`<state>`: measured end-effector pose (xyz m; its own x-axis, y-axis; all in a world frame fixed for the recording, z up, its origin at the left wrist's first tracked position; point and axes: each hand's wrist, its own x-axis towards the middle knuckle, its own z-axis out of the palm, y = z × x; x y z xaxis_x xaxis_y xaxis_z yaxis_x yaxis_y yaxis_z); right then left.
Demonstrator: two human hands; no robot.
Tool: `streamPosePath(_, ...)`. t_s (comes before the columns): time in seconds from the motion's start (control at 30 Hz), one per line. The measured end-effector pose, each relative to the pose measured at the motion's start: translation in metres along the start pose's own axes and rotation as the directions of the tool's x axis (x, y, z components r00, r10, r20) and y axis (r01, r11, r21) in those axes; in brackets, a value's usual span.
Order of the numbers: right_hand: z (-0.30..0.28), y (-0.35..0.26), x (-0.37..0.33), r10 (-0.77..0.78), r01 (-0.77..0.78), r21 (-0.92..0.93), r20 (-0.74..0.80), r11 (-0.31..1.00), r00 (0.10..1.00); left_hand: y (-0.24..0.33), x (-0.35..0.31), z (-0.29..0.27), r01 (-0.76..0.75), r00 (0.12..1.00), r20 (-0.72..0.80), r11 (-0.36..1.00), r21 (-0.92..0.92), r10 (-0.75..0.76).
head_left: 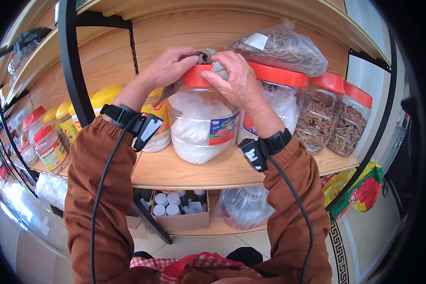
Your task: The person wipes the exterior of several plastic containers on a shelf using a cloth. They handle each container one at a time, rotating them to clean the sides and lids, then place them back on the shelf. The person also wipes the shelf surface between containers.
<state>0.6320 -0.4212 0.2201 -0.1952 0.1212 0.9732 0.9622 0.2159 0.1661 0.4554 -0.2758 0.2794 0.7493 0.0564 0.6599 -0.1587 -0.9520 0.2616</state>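
On the shelf in front of me stands a clear plastic jar (194, 128) with white contents and a colourful label. Over its red lid (199, 75) both my hands hold a crumpled grey-brown cloth (204, 57). My left hand (172, 66) has its fingers closed round the left part, and a dark corner hangs down below the palm. My right hand (234, 75) pinches a lighter grey bunch of it between thumb and fingers, at the lid's front edge. The fingertips behind the cloth are partly hidden.
Red-lidded jars (319, 113) of dried brown pieces stand to the right, under a clear bag (281, 47) of similar stuff. Yellow-lidded jars (106, 97) line the left. A black shelf post (75, 66) rises at left. Below sit a carton (182, 220) of white-capped bottles and a wrapped round item (244, 208).
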Motion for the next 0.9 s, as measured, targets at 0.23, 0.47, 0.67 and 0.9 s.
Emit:
streamPosePath(0.23,0.001,-0.01,-0.011,-0.003,0.008,0.035,-0.132,0.999,0.991,0.005,-0.005,-0.004,0.035,0.999,0.035,0.993,-0.112,-0.031)
streamPosePath(0.47,-0.014,-0.03,-0.016,0.002,0.01,0.074,-0.158,0.997,0.987,-0.001,0.023,-0.031,0.227,0.943,0.298,0.943,-0.242,-0.15)
streamPosePath(0.67,-0.02,-0.039,-0.01,0.058,-0.039,0.162,-0.112,0.986,0.992,-0.008,0.038,-0.026,0.361,0.928,0.039,0.921,0.15,-0.37)
streamPosePath(0.9,-0.026,-0.046,-0.013,0.07,-0.05,0.18,-0.107,0.982,0.992,0.027,0.057,-0.003,0.09,0.957,0.254,0.975,0.205,-0.142)
